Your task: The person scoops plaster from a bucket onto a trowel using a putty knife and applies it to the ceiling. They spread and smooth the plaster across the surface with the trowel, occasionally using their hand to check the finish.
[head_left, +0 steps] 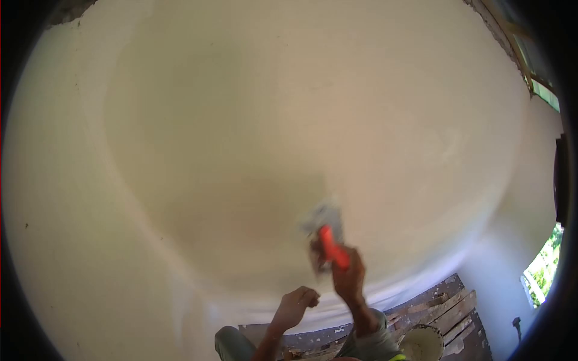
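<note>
A trowel with a red handle (332,248) is in my right hand (349,277), its grey blade blurred against the pale wall (241,150). My left hand (296,305) is lower and to the left, in front of the wall, with its fingers curled; whether anything is inside them is too small to tell. Darker, damp-looking areas spread over the wall's middle and left.
Below on the right, a round bucket (421,343) stands beside wooden planks (448,313) on a speckled floor. My knee (232,343) shows at the bottom. A window opening (543,265) is at the far right, with wooden beams (512,45) above.
</note>
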`<state>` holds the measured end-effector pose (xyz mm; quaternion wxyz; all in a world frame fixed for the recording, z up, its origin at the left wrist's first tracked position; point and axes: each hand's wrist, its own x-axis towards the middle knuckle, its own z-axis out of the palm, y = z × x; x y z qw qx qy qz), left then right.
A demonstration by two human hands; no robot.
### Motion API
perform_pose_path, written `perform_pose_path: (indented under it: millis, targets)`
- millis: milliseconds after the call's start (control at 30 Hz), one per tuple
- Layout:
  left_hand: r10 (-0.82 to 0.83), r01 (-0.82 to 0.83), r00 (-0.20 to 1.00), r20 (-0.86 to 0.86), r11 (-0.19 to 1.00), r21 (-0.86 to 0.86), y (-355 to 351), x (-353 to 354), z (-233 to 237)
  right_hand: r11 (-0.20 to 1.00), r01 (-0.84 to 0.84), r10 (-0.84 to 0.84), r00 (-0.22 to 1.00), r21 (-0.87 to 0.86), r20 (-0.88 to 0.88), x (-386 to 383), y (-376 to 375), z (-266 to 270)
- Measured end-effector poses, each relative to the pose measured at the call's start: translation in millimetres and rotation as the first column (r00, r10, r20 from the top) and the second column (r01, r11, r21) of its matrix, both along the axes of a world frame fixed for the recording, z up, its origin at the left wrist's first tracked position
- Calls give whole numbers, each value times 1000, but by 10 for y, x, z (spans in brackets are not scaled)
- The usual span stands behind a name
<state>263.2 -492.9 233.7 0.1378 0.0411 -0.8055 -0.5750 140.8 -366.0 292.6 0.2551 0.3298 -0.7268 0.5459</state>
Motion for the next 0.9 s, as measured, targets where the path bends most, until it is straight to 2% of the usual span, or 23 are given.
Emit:
perform_pose_path:
  millis: [67,133,167,200,233,267,300,367,400,433,467,500,533,600,633,667,700,767,800,867,900]
  targets:
    - [12,-12,1000,5,991,132,-175,63,-339,992,93,-107,976,-81,-189,-325,119,681]
    - [35,-47,998,61,977,209,-335,117,-578,963,177,-248,873,-203,-419,-716,228,1644]
    - [42,-52,997,63,984,171,-424,119,-672,942,180,-289,864,-285,-412,-926,237,2146]
    - [50,-58,997,63,990,132,-506,118,-786,918,222,-364,799,-328,-479,-1142,275,2655]
    - [58,-64,996,61,993,96,-589,160,-843,869,390,-492,749,-306,-443,-1409,320,3146]
    - [76,-88,994,76,979,185,-642,206,-846,825,469,-563,730,-316,-388,-1557,321,3593]
    - [88,-91,996,34,989,116,-735,255,-889,796,501,-601,721,-340,-344,-1720,297,3955]
    - [110,-111,993,-50,994,-21,-977,343,-1068,804,574,-592,751,-154,-292,-1908,209,4567]
    - [136,-137,990,-38,990,-31,-1083,382,-1165,832,543,-541,746,-115,-388,-1791,107,4707]
    - [141,-143,988,-63,989,-41,-1136,398,-1193,853,518,-485,736,-69,-472,-1624,-68,4801]
    - [139,-144,987,-85,988,-52,-1168,406,-1208,753,658,-555,625,-12,-549,-1435,-394,4904]
    - [128,-130,989,-81,991,-27,-1176,342,-1138,756,654,-435,477,-23,-764,-1375,-674,4890]
    - [116,-117,990,-76,993,-2,-1183,280,-1068,607,795,-399,304,-1,-865,-977,-942,4738]
    - [66,-67,998,14,987,147,-992,131,-616,874,451,-246,731,180,-636,-449,-1291,4358]
    - [53,-53,999,8,995,89,-908,21,-428,892,443,-186,538,88,-822,-561,-1539,4003]
    - [36,-36,999,5,999,31,-817,-75,-239,866,470,-158,582,171,-797,-331,-1659,3648]
    - [16,-16,1000,10,1000,-25,-732,-114,-98,875,415,-72,621,249,-781,-126,-1683,3292]
    - [-42,40,998,-54,998,-53,-651,-90,144,803,303,168,712,514,-682,-87,-1619,2826]
    - [-72,65,994,-87,995,-75,-656,-37,187,821,305,192,649,483,-736,-162,-1551,2705]
    - [-150,22,935,-321,928,-372,-1085,57,-258,854,302,227,515,423,-827,-399,-1219,2512]
    - [-211,-29,880,-425,871,-491,-1331,97,-483,821,510,-20,475,256,-880,-552,-978,2690]
